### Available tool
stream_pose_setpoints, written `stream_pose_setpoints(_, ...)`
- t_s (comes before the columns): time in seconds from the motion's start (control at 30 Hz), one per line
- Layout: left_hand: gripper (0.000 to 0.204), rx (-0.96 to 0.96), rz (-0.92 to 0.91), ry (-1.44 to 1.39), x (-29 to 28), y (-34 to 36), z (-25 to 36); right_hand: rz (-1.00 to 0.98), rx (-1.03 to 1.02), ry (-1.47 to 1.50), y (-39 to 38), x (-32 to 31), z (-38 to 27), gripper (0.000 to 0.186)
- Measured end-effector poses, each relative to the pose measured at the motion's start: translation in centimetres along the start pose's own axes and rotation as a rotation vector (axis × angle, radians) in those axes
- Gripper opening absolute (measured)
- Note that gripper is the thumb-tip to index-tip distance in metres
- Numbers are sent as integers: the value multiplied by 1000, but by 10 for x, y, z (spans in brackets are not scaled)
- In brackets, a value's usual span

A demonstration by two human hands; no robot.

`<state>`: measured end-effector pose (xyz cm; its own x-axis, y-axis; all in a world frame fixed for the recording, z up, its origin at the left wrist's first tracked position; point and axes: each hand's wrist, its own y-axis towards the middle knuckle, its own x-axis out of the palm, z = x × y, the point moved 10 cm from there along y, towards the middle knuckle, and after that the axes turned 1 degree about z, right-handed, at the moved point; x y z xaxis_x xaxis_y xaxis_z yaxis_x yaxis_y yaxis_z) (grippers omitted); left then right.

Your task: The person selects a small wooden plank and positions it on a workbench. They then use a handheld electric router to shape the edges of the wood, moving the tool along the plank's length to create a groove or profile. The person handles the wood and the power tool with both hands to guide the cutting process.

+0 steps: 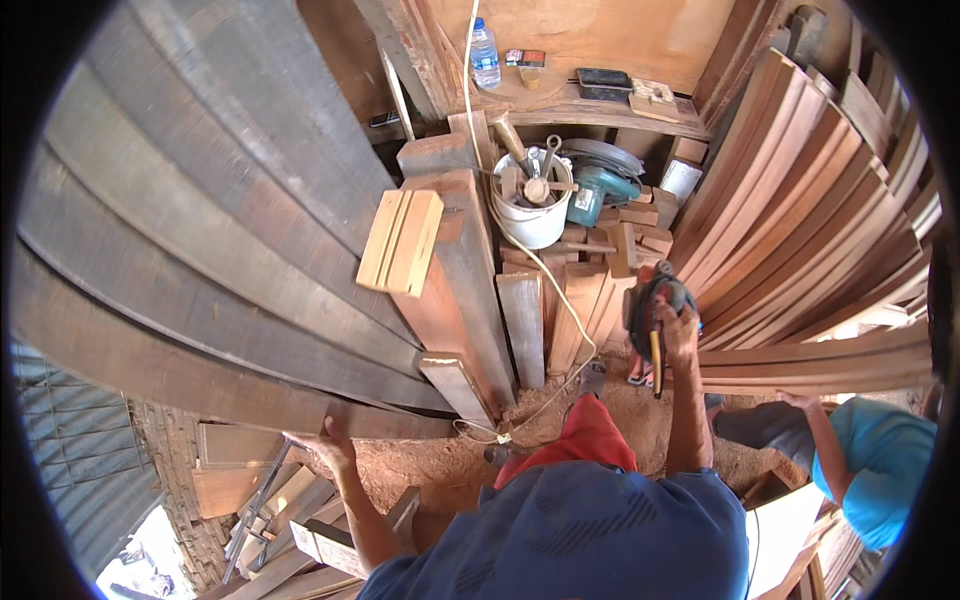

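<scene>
My right hand (680, 330) is closed round a black-and-red power tool (657, 305), its exact kind unclear. A slim yellow-and-black piece (656, 352) hangs beside the tool, above the sandy floor. On the left, my left hand (330, 447) has its fingers spread beside the lower edge of a long dark plank (250, 385). The top of a dark metal bar clamp (262, 505) reaches close to those fingertips; whether they touch it I cannot tell. A pale cable (560, 290) runs down past the timber to a white connector (504, 437) on the ground.
A white bucket of tools (532, 222) and a teal circular saw (598, 192) sit on wood blocks ahead. Reddish planks (790, 200) lean at right, where a co-worker in a turquoise shirt (875, 460) stands. Behind, a shelf (560, 105) carries a water bottle (485, 55).
</scene>
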<state>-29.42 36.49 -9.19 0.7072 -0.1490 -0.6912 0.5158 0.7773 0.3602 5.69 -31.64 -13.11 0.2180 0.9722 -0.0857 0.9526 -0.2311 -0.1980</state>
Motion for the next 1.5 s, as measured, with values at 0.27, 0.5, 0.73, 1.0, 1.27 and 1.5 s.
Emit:
stream_pose_setpoints(0.27,97,-95,-291,84,3,-18,-1,-307,225,-139,-163,75,38,15)
stream_pose_setpoints(0.5,83,-157,-624,161,17,-120,-14,-583,238,-232,-232,143,66,19)
stream_pose_setpoints(0.73,54,-515,-1092,-609,108,-254,-9,-786,-41,-708,-285,175,114,64)
stream_pose_setpoints(1.0,38,-1124,-1054,-1226,124,-337,53,-1098,-110,-894,-342,225,128,70)
stream_pose_setpoints(1.27,18,-1298,-535,-1326,82,-329,43,-1306,-155,-852,-397,269,111,64)
stream_pose_setpoints(1.5,19,-1495,-135,-1501,40,-364,-1,-1635,-470,-999,-477,307,119,58)
